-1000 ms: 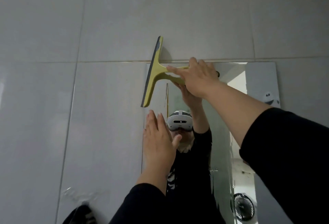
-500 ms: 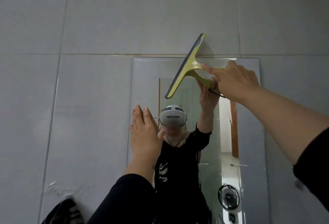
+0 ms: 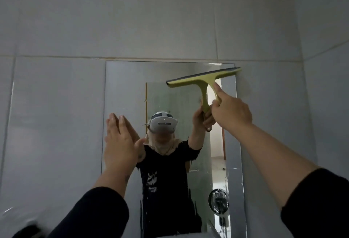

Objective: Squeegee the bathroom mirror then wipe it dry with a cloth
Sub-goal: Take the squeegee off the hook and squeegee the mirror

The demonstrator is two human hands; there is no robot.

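The right hand (image 3: 229,113), fingers wrapped on the handle, has turned the squeegee (image 3: 204,78) from upright to level at the mirror (image 3: 124,90) upper right, ready for a downward pull, while the left hand (image 3: 119,143) rests flat, fingers together

Lighting: dim, soft, even; grey glossy wall tiles (image 3: 170,20) show faint sheen only. Brightest area: lit doorway reflected in the rectangular frameless mirror (image 3: 124,90) (right side). Lower-left corner smeared by motion blur. Wide-angle bending along frame edges.
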